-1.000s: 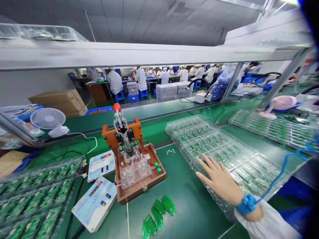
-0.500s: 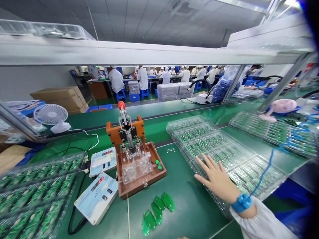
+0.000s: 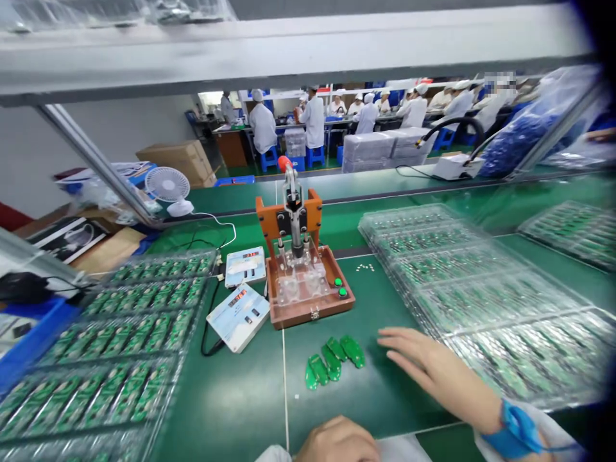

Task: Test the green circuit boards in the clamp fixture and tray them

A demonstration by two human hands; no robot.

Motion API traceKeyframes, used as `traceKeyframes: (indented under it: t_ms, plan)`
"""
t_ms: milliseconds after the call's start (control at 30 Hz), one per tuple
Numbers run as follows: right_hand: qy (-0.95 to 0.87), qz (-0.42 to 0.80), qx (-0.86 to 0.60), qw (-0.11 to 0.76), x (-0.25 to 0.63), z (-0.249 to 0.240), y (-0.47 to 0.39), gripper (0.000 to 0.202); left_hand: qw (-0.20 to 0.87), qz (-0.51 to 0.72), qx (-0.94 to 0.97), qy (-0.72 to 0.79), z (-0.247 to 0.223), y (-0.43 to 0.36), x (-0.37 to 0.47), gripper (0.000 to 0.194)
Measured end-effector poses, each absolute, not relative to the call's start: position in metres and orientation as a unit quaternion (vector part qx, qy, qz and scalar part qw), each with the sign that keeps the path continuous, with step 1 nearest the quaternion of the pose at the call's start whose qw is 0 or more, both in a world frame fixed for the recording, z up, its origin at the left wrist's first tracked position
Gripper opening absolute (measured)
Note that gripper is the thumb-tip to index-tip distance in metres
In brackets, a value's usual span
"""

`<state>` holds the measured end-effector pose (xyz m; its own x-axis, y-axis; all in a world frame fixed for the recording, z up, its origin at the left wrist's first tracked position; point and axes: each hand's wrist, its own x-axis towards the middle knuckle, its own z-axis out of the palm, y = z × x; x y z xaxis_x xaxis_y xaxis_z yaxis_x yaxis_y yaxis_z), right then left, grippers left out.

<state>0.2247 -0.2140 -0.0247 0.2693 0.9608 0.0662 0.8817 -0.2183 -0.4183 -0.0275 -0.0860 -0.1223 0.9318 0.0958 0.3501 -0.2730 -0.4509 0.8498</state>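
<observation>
My right hand (image 3: 423, 362), with a blue wrist strap (image 3: 514, 430), hovers over the green table (image 3: 231, 398), its fingers stretched out and nothing in them. Just left of its fingertips lies a loose cluster of several small green circuit boards (image 3: 334, 360). My left hand (image 3: 337, 443) shows at the bottom edge, back up; its fingers are mostly hidden. Beyond the boards stands a press fixture (image 3: 293, 256) with an orange frame, a red-knobbed lever and a wooden base. Clear plastic trays of boards (image 3: 462, 276) are stacked to the right of my right hand.
Two meter boxes (image 3: 239, 317) with red digits sit left of the fixture. Another tray of boards (image 3: 129, 327) fills the left side. Tiny white pieces (image 3: 366, 267) lie right of the fixture. A white fan (image 3: 168, 186) stands behind; people in white (image 3: 262, 122) sit farther off.
My view has tilted down and turned left. My right hand has moved off the stacked trays toward the loose boards, and my left hand has come further into view at the bottom.
</observation>
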Motion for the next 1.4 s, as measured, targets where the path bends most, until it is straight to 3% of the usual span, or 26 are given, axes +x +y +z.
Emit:
traceKeyframes:
  t_ms: [200, 433, 600, 800, 1100, 1267, 1400]
  plan:
    - [-0.619, 0.232, -0.700, 0.272, 0.194, -0.033, -0.182, 0.033, 0.520, 0.113, 0.846, -0.032, -0.070, -0.049, -0.058, 0.033]
    - [-0.662, 0.301, -0.638, 0.253, 0.211, -0.023, -0.128, 0.046, 0.394, 0.118, 0.907, 0.087, -0.023, 0.009, -0.051, 0.008]
    - [-0.682, 0.320, -0.614, 0.236, 0.216, -0.026, -0.110, 0.054, 0.366, 0.074, 0.924, 0.083, -0.030, 0.025, -0.034, 0.053]
    - [-0.672, 0.320, -0.622, 0.245, 0.215, -0.031, -0.112, 0.060, 0.374, 0.059, 0.921, 0.093, -0.042, 0.026, -0.033, 0.056]
    - [-0.652, 0.313, -0.643, 0.254, 0.214, -0.031, -0.113, 0.049, 0.352, 0.065, 0.929, 0.099, -0.041, 0.027, -0.035, 0.046]
    - [-0.641, 0.309, -0.645, 0.279, 0.223, -0.007, -0.126, 0.036, 0.305, 0.087, 0.945, 0.084, -0.015, 0.042, -0.055, 0.031]
    - [-0.663, 0.201, -0.646, 0.321, 0.237, 0.013, -0.107, 0.034, 0.294, 0.178, 0.934, 0.097, 0.010, 0.068, -0.049, 0.014]
